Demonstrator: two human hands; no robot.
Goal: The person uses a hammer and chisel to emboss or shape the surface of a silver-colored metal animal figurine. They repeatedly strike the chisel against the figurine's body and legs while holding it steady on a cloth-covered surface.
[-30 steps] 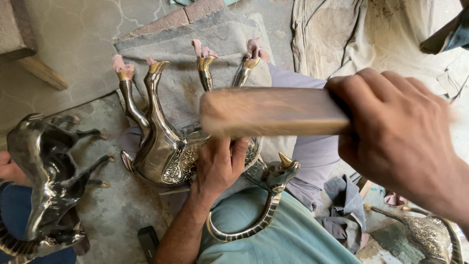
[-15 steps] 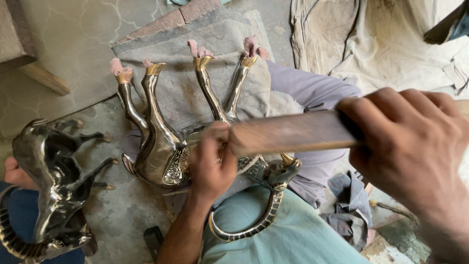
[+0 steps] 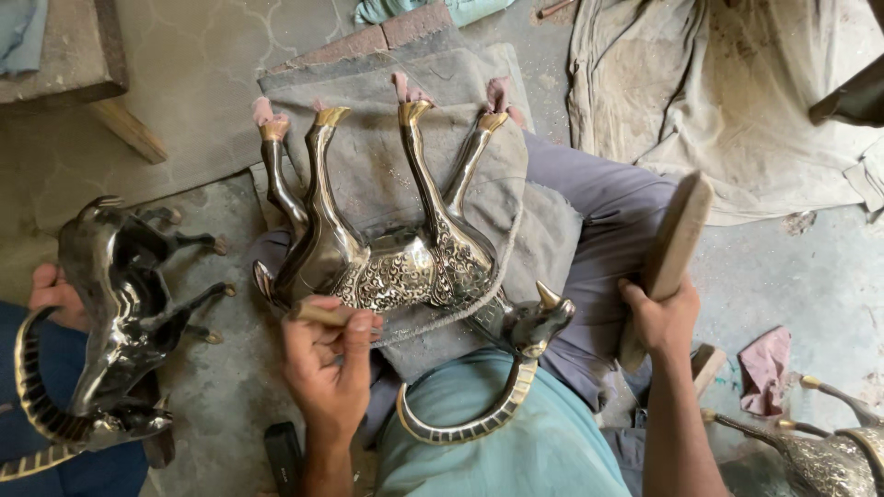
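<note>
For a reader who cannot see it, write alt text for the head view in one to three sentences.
A metal animal figure lies legs-up on a grey cloth across the person's lap. The left hand pinches a small tool against its engraved body; the right hand holds a wooden mallet raised. Another person's hand steadies a darker figure.

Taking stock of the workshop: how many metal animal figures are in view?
3: one upside down on the person's lap, a dark one at the left held by another person, one partly cut off at bottom right.
</note>
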